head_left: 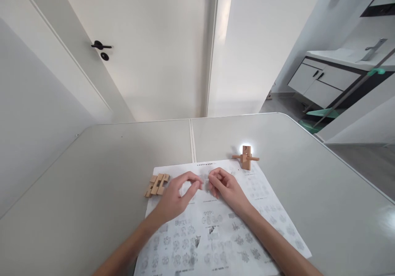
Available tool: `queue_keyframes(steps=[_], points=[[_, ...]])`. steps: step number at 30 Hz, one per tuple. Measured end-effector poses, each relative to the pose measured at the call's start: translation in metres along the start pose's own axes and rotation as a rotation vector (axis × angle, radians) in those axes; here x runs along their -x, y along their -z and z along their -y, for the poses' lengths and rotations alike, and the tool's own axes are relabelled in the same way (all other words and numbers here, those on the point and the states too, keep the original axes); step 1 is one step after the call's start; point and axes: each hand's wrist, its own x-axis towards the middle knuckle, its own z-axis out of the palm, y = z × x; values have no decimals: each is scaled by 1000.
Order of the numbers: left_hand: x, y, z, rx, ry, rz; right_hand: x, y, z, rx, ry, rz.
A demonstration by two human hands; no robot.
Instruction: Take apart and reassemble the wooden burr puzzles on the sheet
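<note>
My left hand (179, 195) and my right hand (225, 187) rest side by side on a printed instruction sheet (216, 230) on a grey table (92, 185). Both have their fingers curled in, fingertips almost meeting near the sheet's top middle. Whether anything small sits in the fingers I cannot make out. A flat bundle of wooden puzzle pieces (156, 184) lies just left of my left hand at the sheet's corner. An assembled wooden cross-shaped puzzle (246, 157) stands upright beyond my right hand at the sheet's top right.
A seam (191, 140) splits the table in two down the middle. Behind it stand a white door with a black handle (101, 45) and a white wall. To the right, past the table's rounded edge, a cabinet with a sink (327, 82) stands on the floor.
</note>
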Motion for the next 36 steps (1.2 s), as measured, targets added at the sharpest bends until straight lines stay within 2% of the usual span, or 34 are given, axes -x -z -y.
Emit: queue_keyframes(steps=[2,4,5,7,9,11,13,16,23,27,32,36], points=[[10,23,6,-268,-105,-118,0,0,-2,2,1,-1],[19,50,18,-490,-157,-184,-1,1,-5,-4,5,8],[23,65,23,-581,-170,-170,0,1,-6,-1,4,13],[29,91,33,-720,-184,-70,0,1,-8,16,2,24],[32,109,38,-809,-192,24,1,1,-8,38,2,33],[31,119,40,-878,-181,92,2,1,-8,56,8,38],[28,121,41,-921,-186,155,3,1,-8,68,18,40],[20,118,42,-955,-200,197,3,2,-9,76,38,45],[5,103,35,-980,-239,86,2,2,-7,64,64,46],[-8,68,22,-950,-284,82,1,3,-7,36,72,26],[-27,16,17,-863,-338,121,-3,8,-8,1,106,-87],[-39,-7,22,-768,-361,103,-5,13,-7,57,134,-167]])
